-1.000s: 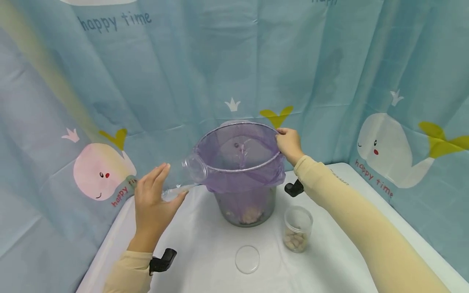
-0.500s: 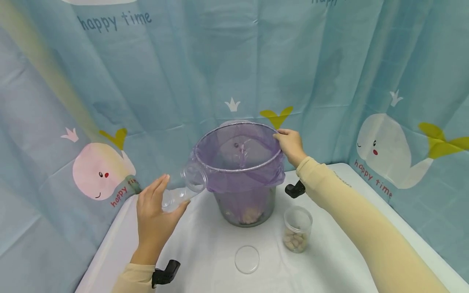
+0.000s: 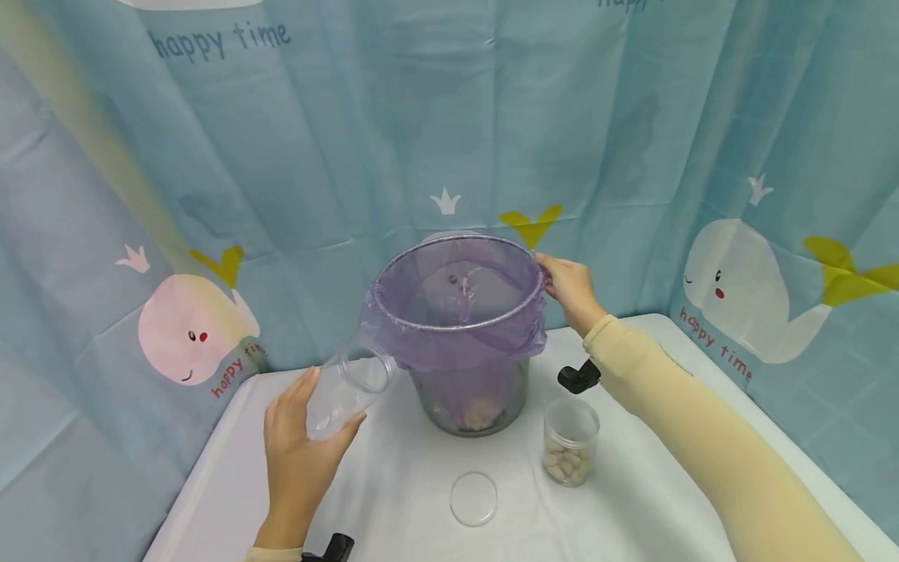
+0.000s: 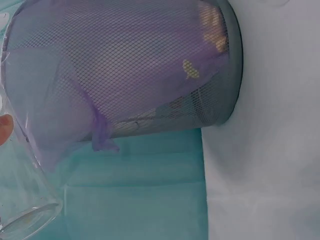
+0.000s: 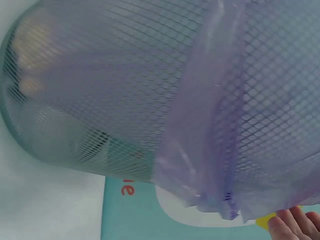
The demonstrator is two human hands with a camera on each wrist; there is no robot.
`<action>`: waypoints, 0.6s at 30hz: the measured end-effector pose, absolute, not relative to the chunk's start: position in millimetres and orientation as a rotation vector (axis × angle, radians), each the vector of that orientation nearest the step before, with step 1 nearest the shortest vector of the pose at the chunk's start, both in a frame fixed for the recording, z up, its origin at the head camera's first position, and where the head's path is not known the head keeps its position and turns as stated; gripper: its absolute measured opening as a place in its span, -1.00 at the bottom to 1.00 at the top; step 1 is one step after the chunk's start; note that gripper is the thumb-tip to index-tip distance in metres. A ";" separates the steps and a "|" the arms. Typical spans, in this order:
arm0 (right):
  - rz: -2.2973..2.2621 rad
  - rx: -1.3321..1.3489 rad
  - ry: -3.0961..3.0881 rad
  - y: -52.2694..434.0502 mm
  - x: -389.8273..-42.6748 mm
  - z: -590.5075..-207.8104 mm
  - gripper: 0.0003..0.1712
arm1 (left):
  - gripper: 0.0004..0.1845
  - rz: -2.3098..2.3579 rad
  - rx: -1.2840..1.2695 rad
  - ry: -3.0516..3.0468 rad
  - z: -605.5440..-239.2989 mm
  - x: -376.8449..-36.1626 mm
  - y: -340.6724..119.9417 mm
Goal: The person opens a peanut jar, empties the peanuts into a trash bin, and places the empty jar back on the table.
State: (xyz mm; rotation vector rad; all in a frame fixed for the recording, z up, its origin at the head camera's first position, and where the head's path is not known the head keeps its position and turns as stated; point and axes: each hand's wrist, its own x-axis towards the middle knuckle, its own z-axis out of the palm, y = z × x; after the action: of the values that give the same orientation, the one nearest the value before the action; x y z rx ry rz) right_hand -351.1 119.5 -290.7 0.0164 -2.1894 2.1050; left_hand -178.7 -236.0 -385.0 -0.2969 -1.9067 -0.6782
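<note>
My left hand [image 3: 302, 460] grips a clear plastic jar [image 3: 337, 406] between thumb and fingers, tilted with its open mouth toward the bin. Only a fingertip and part of the jar [image 4: 30, 205] show in the left wrist view. A mesh wastebasket [image 3: 509, 402] stands upright on the table, lined with a purple plastic bag [image 3: 463, 351] folded over its rim. Some pale contents show through its lower side. My right hand [image 3: 572, 289] is at the rim's right side, fingertips curled against the bag's edge; the right wrist view shows its fingers [image 5: 295, 222] at the corner.
An open clear jar [image 3: 570, 425] with several beige nut-like pieces [image 3: 564, 464] stands right of the bin. A clear round lid [image 3: 474, 498] lies in front on the white table [image 3: 400, 507]. A blue printed curtain [image 3: 337, 156] hangs behind and at both sides.
My left hand has lowered the clear jar, drawing it slightly back from the bin's left rim. My right hand has shifted a little to the right and down at the rim.
</note>
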 end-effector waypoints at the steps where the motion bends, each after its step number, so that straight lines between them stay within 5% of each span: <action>1: 2.123 0.015 -2.178 120.0 -349.9 -292.3 -0.35 | -0.11 -0.697 -0.277 -1.909 -387.9 -177.4 -235.1; 10: 2.257 0.066 -2.128 131.4 -337.0 -305.3 -0.13 | 0.03 -0.781 -0.133 -1.926 -410.9 -169.8 -222.4; 18: 2.479 0.198 -1.902 138.9 -304.0 -310.9 -0.16 | 0.02 -0.813 0.009 -2.006 -424.7 -158.1 -213.6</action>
State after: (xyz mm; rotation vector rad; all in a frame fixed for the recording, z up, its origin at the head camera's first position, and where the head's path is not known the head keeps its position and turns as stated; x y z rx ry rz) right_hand -304.0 138.9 -310.9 0.1976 -1.9016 2.4786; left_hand -158.1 -213.6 -424.7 0.0091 -2.0057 -0.8126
